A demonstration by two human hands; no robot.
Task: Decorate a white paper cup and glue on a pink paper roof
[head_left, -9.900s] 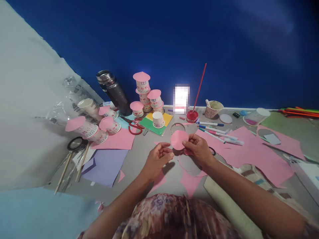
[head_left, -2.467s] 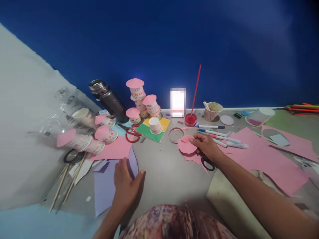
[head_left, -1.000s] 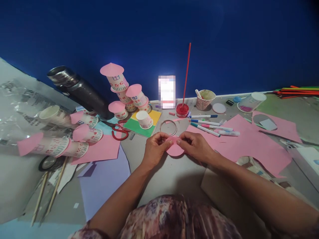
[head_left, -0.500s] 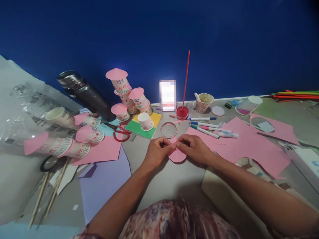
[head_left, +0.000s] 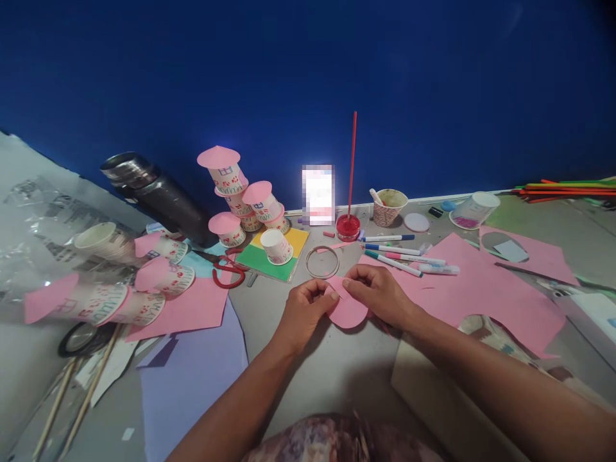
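A round piece of pink paper [head_left: 347, 312] is held between both hands, low over the table's middle. My left hand [head_left: 308, 312] pinches its left edge between thumb and fingers. At the upper right, my right hand [head_left: 380, 292] pinches the same paper, its fingertips partly hidden behind it. Just beyond the hands a metal ring [head_left: 322, 261] lies flat on the table. Several markers [head_left: 392, 249] lie past my right hand, beside a large cut sheet of pink paper [head_left: 452, 282]. A small white paper cup with drawings [head_left: 276, 247] stands on a green and yellow sheet [head_left: 257, 260].
Stacked paper cups with pink cone roofs [head_left: 226, 173] stand at the back left, near a black flask [head_left: 158, 196]. Red-handled scissors [head_left: 228, 276] lie left of the ring. A red pot [head_left: 348, 228] holds an upright red stick [head_left: 353, 160]. Lilac paper [head_left: 197, 378] covers the left front.
The pink paper has turned and shows more of its face towards me. My right hand has shifted slightly along its edge. The whole view has tilted a little, so things sit lower.
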